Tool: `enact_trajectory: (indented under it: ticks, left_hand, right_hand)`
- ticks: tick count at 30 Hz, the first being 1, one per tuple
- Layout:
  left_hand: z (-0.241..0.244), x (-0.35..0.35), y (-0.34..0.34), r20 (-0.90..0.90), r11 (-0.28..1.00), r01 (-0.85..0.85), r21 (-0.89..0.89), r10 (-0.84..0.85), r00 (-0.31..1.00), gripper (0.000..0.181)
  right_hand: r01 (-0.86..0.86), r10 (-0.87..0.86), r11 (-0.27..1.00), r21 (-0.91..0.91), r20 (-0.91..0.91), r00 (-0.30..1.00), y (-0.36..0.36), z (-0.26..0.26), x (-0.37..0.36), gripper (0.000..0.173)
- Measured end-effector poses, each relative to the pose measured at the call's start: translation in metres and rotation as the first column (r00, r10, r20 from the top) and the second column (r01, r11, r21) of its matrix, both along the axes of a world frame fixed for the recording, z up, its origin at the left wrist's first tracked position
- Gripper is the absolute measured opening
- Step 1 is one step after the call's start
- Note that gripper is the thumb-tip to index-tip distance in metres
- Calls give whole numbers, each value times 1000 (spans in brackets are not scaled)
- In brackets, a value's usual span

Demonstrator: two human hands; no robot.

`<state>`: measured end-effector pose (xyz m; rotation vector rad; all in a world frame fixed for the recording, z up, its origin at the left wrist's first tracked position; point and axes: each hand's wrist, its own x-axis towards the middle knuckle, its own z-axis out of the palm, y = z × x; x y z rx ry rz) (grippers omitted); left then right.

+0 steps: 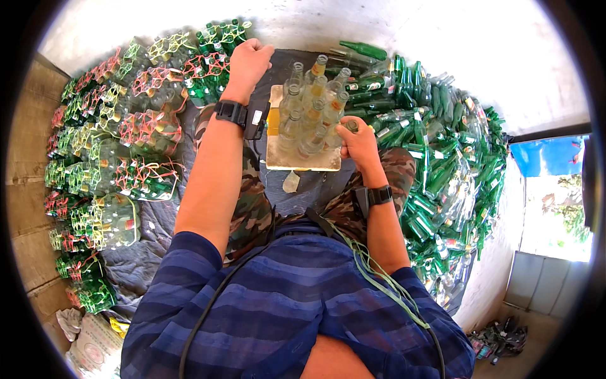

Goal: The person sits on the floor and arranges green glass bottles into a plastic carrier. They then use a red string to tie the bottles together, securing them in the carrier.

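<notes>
My right hand [358, 142] grips a clear glass bottle [351, 125] by its neck, at the near right corner of a tight group of clear glass bottles [315, 111]. The group stands upright on a low, pale board-like stand [303, 163] between my knees. Some of those bottles bear orange and yellow labels. Raised beyond the stand's far left side, my left hand [250, 62] has its fingers curled in, and nothing shows in it; its palm is hidden. Nearest to it is a bundle of green bottles [208, 71] bound with red plastic strips.
Rows of strapped bottle bundles [149, 128] fill the left side. A large heap of loose green and clear bottles [440, 166] lies on the right. Dark sheeting [142, 232] covers the floor. Light green strips [378, 284] hang over my shirt. Sacks [94, 338] sit at lower left.
</notes>
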<state>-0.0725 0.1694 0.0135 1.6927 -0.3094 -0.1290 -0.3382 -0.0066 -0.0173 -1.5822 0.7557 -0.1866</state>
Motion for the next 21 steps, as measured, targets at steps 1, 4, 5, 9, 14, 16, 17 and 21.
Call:
enact_trajectory:
  ticks: [1,4,5,9,14,16,17,21]
  left_hand:
    - [1,-1,0,-6,1000,-2,-3,2,1000,33]
    - [4,-2,1,-21,1000,-6,20,6,1000,33]
    - [5,-3,2,-17,1000,-3,20,3,1000,33]
    - [1,-3,5,29,999,3,42,-4,1000,33]
    - [0,-18,2,138,990,8,142,-28,990,34]
    - [3,-31,6,175,981,27,191,-61,983,35]
    - [5,-37,6,184,975,31,219,-72,980,35]
    - [-10,-53,13,326,964,0,264,-89,941,37]
  right_hand:
    - [-3,3,1000,0,-7,1000,1,1,1,29]
    - [4,-4,1000,12,-4,1000,2,4,2,29]
    - [0,1,1000,9,-9,1000,2,4,2,30]
    - [-16,16,1000,6,-10,1000,1,4,4,32]
    - [-26,27,999,22,-27,999,-4,-2,1,44]
    - [-34,35,999,24,-39,999,0,7,-3,45]
    - [-36,37,999,25,-45,998,0,11,-6,45]
    - [-10,10,999,-46,-14,1000,-2,26,-21,54]
